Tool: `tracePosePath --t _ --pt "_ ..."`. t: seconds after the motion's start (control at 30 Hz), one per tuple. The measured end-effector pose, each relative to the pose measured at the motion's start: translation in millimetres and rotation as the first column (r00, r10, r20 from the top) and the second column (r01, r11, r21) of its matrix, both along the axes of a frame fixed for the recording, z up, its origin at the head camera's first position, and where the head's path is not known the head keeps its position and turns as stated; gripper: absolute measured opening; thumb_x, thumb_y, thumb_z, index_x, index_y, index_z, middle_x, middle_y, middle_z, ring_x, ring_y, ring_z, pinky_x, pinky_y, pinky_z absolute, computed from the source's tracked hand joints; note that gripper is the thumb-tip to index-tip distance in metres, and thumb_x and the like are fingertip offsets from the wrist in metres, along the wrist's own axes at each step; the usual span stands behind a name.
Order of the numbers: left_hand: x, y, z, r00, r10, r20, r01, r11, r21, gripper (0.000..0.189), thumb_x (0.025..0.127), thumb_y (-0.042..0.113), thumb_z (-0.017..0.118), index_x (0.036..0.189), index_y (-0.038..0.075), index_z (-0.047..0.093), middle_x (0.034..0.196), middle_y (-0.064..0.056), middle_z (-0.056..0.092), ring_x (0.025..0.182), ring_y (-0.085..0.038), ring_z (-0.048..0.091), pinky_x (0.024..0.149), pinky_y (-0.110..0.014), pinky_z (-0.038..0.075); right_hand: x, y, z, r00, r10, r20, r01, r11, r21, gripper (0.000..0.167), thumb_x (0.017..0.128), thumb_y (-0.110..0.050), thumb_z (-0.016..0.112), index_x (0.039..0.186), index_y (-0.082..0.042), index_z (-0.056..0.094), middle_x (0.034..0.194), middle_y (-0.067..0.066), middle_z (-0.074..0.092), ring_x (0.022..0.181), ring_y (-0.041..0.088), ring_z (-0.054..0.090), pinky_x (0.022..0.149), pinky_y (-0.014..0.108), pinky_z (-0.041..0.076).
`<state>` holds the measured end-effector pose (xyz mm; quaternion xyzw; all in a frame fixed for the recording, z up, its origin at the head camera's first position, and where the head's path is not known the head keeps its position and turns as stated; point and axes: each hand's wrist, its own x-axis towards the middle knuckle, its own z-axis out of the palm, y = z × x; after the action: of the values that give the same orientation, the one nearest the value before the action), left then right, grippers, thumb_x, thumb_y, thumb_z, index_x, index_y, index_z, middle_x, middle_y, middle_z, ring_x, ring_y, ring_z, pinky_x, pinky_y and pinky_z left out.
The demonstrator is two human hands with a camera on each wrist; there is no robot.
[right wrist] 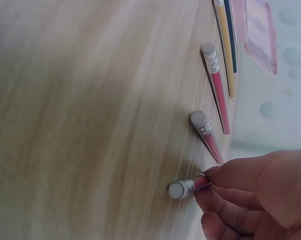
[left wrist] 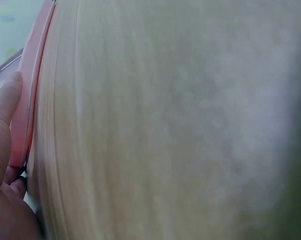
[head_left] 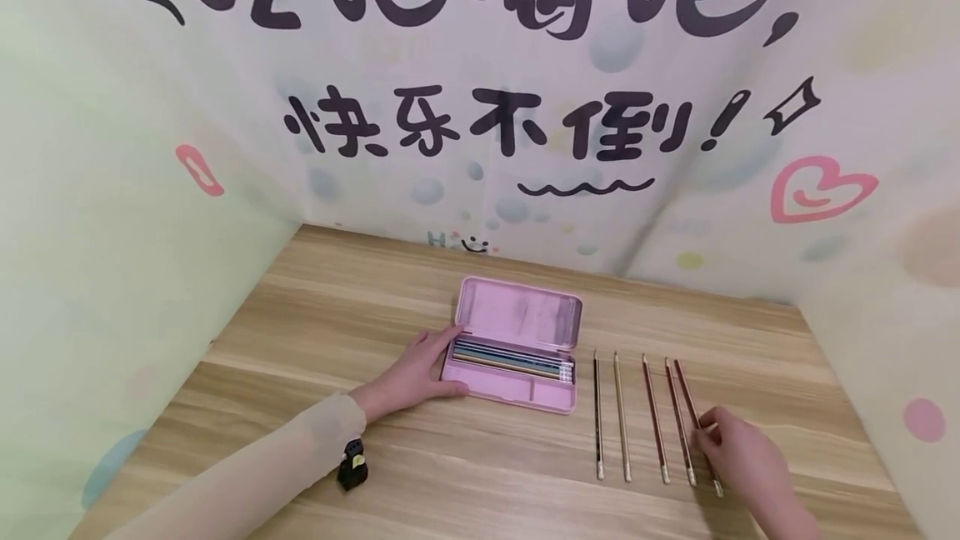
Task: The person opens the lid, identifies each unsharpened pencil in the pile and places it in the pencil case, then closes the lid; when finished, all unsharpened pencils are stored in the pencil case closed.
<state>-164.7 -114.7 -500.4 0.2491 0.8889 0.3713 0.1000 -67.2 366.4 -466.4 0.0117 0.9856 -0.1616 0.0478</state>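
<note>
An open pink pencil case (head_left: 491, 384) lies on the table, its lid tipped back and several pencils (head_left: 502, 357) with white erasers inside. My left hand (head_left: 408, 369) grips its left end, thumb at the front corner and fingers near the hinge; in the left wrist view the thumb lies along the case's pink side (left wrist: 30, 105). On the right, my right hand (head_left: 746, 457) pinches a dark red pencil (head_left: 687, 391) between thumb and fingers, near its eraser end (right wrist: 183, 189). Left of it lie two more red pencils, one (head_left: 678, 415) close beside and another (head_left: 654, 415) farther off.
Between the case and the red pencils lie a black pencil (head_left: 597, 415) and a yellow pencil (head_left: 622, 415), roughly parallel. The wood-grain table (head_left: 300, 307) meets a printed cloth backdrop (head_left: 480, 207) behind and at both sides. A small black device (head_left: 352, 465) sits at my left sleeve.
</note>
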Motion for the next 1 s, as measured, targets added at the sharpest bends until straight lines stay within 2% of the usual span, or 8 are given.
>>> tracePosePath --t 0.13,0.33,0.47,0.73,1.0 --pt "0.0 -0.2 -2.1 1.000 -0.002 0.002 0.002 1.000 -0.004 0.100 0.087 0.039 0.085 0.162 0.000 0.031 0.161 -0.026 0.040 0.150 -0.041 0.037 0.130 -0.058 0.010 0.8 4.1 0.9 1.000 0.000 0.014 0.000 1.000 0.018 0.016 0.096 -0.014 0.070 0.099 0.002 0.068 0.084 0.004 0.072 0.071 0.020 0.066 0.060 0.043 0.054" --pt "-1.8 -0.5 -3.6 1.000 0.006 -0.009 -0.006 1.000 0.017 0.101 0.087 0.038 0.086 0.162 0.001 0.030 0.160 -0.026 0.042 0.149 -0.043 0.037 0.129 -0.058 0.011 -0.2 7.2 4.7 1.000 -0.014 0.012 0.014 1.000 0.021 0.015 0.095 -0.013 0.069 0.101 0.001 0.068 0.084 0.003 0.072 0.071 0.019 0.065 0.059 0.041 0.054" --pt "-1.8 -0.3 -1.2 0.999 0.030 0.022 -0.030 0.999 0.021 0.103 0.086 0.040 0.087 0.162 0.001 0.029 0.162 -0.024 0.039 0.151 -0.045 0.032 0.129 -0.059 0.012 -0.5 7.1 10.0 1.000 -0.018 0.016 0.018 1.000 0.006 0.016 0.096 -0.012 0.067 0.103 0.002 0.067 0.083 0.002 0.072 0.067 0.015 0.063 0.057 0.038 0.052" --pt "-1.1 1.7 -0.6 0.999 0.031 0.016 -0.032 0.999 0.029 0.107 0.086 0.040 0.087 0.162 -0.002 0.026 0.163 -0.022 0.039 0.152 -0.039 0.034 0.130 -0.054 0.010 1.8 -11.5 26.3 0.993 0.021 -0.113 -0.021 1.000 0.001 0.013 0.095 -0.011 0.068 0.104 -0.001 0.068 0.081 0.000 0.071 0.059 0.011 0.056 0.051 0.034 0.047" --pt "-1.1 1.4 -2.4 0.999 0.032 0.017 -0.033 0.999 0.017 0.109 0.086 0.041 0.087 0.163 -0.001 0.022 0.163 -0.021 0.038 0.152 -0.037 0.034 0.131 -0.053 0.009 -8.7 -34.8 37.5 0.981 0.078 -0.179 -0.078 0.997 0.007 0.010 0.092 -0.008 0.072 0.101 -0.004 0.070 0.078 -0.003 0.070 0.059 0.009 0.056 0.050 0.033 0.045"
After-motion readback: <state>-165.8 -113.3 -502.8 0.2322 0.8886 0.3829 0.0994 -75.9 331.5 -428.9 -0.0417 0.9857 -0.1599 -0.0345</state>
